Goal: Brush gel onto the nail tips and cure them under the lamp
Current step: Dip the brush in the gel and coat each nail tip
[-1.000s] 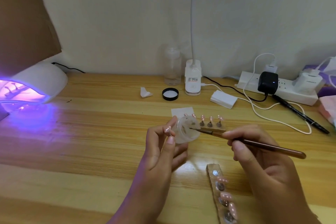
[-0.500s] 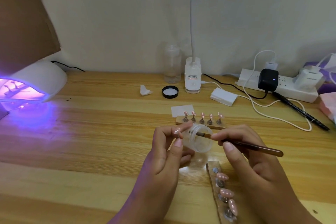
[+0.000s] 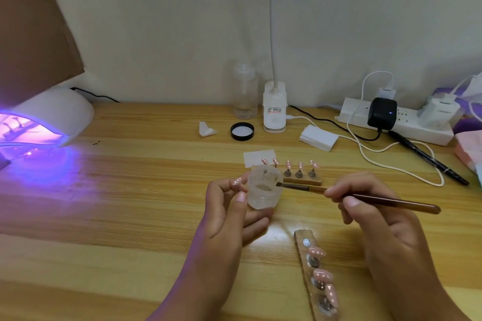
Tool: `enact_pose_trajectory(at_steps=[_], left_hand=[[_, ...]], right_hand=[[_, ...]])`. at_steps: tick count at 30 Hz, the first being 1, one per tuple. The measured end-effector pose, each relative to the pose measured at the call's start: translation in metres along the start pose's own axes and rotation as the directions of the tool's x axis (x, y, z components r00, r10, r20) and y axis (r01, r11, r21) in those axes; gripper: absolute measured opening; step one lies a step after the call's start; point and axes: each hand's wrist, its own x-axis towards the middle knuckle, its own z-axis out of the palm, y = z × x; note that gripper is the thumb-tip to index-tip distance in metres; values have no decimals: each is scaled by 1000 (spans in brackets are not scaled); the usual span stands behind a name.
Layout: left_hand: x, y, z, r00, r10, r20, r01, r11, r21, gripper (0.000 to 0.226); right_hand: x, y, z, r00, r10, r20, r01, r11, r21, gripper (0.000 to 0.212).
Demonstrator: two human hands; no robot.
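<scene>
Gel loading under way: a brush (image 3: 386, 202), pinched in the right hand (image 3: 378, 224), dips into a translucent gel pot (image 3: 263, 198) that the left hand (image 3: 224, 216) clasps, tilted above the surface (image 3: 130, 216). Pink nail tips (image 3: 323, 275) wait on a wooden strip (image 3: 302, 236) near the pot's right, and the lit curing lamp (image 3: 49, 117) glows far to its left. A light load, wiped on the rim, should prevent drips.

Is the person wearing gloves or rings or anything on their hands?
No gloves, rings, watch or sleeves show: the left hand and the right hand are bare, and so are both forearms as far as the picture reaches. One left fingertip has a long pink nail with white dots. The left thumbnail and right thumbnail look short and unpainted.
</scene>
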Motion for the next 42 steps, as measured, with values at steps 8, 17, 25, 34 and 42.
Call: enact_pose_trajectory(at_steps=[8, 17, 25, 34, 42], left_hand=[[0, 2, -1, 1000, -28, -4, 28, 999, 19, 15], [1, 0, -2, 1000, -21, -5, 21, 999, 36, 15], [1, 0, -2, 1000, -25, -1, 25, 999, 23, 16], [1, -1, -3, 1000, -19, 6, 19, 999, 47, 15], [1, -1, -1, 1000, -21, -5, 21, 1000, 10, 15]], right_hand=[[2, 5, -3, 993, 71, -95, -63, 994, 87, 24], [3, 0, -1, 995, 92, -28, -91, 994, 65, 24], [1, -1, 3, 998, 46, 41, -48, 998, 36, 24], [1, 1, 0, 996, 87, -11, -86, 996, 18, 24], [-1, -9, 3, 993, 71, -96, -62, 994, 94, 19]])
